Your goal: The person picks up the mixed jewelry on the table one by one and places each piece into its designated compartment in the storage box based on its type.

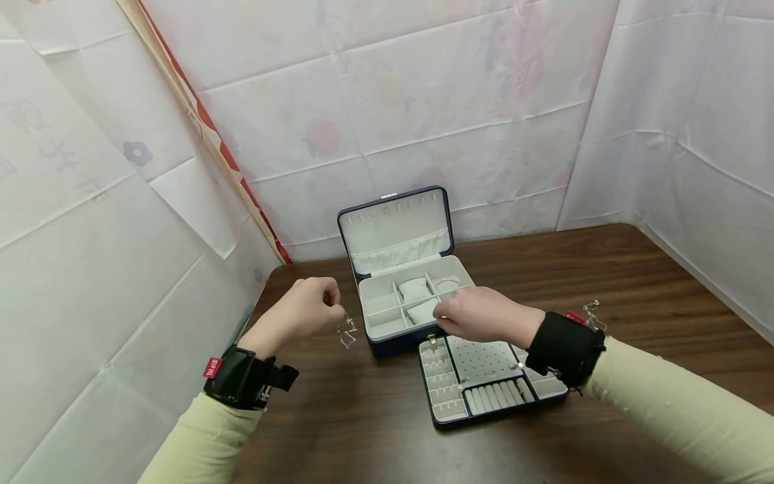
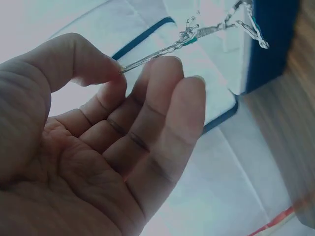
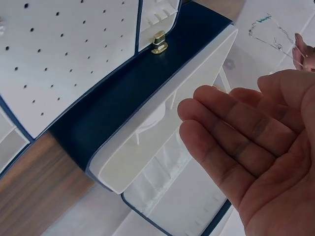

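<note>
Left hand (image 2: 88, 147) pinches a thin silver chain (image 2: 162, 49) between thumb and forefinger tip, the other fingers loose, most of it dangling below the pinch. That hold looks skimpy to me, so it could slip or knot up. Just past it sits the open jewelry box (image 1: 411, 296); the right hand (image 3: 256, 147), fingers straight and holding nothing, hovers over its compartments and might snag the chain.
</note>
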A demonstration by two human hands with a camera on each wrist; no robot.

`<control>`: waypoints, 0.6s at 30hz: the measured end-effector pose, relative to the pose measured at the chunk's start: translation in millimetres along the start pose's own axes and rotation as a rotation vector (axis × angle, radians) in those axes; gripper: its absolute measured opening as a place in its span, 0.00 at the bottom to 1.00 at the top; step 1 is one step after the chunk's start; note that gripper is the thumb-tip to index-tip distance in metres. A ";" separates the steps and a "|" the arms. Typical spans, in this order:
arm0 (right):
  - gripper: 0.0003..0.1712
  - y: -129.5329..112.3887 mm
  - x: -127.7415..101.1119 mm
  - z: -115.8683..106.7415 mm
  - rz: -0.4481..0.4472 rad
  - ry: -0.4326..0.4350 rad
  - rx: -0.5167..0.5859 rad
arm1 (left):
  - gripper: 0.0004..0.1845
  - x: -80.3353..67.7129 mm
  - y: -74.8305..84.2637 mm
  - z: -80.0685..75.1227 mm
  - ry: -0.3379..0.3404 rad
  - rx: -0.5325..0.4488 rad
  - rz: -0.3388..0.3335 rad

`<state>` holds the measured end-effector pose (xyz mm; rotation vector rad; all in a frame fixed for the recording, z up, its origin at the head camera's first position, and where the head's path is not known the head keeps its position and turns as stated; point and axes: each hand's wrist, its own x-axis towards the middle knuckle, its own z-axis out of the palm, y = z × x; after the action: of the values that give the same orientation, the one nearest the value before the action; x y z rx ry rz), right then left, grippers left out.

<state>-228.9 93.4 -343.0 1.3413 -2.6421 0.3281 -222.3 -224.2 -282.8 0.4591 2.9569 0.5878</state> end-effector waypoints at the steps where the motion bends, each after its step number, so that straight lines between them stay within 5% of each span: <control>1: 0.16 -0.6 0.6 -0.4 -0.006 0.007 -0.003 | 0.04 0.7 2.5 -1.1 0.002 -0.003 0.007; 14: 0.01 -10.9 13.5 -5.0 -0.029 0.122 0.008 | 0.02 12.6 30.3 -0.7 0.003 -0.120 0.096; 18: 0.12 -13.5 18.8 -4.5 0.005 0.136 0.035 | 0.01 16.8 37.3 0.1 0.000 -0.172 0.125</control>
<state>-228.7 72.3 -332.5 1.2744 -2.5397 0.4513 -228.1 -186.2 -268.9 0.6290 2.8602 0.8472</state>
